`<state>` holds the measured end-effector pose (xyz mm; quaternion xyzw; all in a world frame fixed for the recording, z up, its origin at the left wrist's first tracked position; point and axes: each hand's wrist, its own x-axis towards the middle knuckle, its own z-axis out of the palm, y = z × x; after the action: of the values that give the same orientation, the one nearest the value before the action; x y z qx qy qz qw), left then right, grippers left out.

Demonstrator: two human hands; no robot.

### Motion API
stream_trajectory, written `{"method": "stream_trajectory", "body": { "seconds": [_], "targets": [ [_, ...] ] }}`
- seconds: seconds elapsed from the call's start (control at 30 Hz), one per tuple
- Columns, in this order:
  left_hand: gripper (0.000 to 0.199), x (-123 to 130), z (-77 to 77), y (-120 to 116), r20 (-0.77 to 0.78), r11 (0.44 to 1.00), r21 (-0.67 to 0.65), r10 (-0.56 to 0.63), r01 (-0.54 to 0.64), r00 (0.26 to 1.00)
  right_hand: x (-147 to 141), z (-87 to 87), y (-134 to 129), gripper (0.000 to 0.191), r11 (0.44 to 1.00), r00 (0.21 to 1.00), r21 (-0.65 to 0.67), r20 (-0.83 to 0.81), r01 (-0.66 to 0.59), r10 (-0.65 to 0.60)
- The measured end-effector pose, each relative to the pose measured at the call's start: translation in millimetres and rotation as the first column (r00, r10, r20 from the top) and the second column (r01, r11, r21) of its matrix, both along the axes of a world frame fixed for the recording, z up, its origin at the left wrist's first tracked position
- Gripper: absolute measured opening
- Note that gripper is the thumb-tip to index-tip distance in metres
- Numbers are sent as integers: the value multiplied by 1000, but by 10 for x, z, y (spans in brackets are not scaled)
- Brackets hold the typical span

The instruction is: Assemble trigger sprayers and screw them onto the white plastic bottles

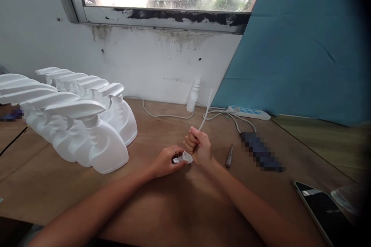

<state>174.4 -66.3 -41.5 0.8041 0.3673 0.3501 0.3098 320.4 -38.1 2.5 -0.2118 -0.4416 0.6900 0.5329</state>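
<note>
My right hand is closed in a fist around a thin white tube, which sticks up and leans slightly right. Just left of it, my left hand, with a ring on one finger, rests low over the wooden table. Its thumb and fingers are closed on a small white plastic part, whose exact kind I cannot make out. The two hands nearly meet, and the tube's lower end is hidden in the right fist.
White spray bottles stand in two rows at the left. A small white bottle stands by the wall, with a power strip and cables right of it. A short pointed tool, a pixelated dark item and a phone lie rightward.
</note>
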Motion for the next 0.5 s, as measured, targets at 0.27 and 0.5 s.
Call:
{"method": "stream_trajectory", "body": {
  "seconds": [0.27, 0.5],
  "targets": [
    [21, 0, 3, 6, 4, 1000, 10, -5, 5, 1000, 36, 9, 0, 55, 1000, 999, 12, 32, -25, 25],
    [21, -5, -16, 3, 3, 1000, -2, -7, 7, 1000, 29, 14, 3, 58, 999, 999, 24, 25, -28, 27]
  ]
}}
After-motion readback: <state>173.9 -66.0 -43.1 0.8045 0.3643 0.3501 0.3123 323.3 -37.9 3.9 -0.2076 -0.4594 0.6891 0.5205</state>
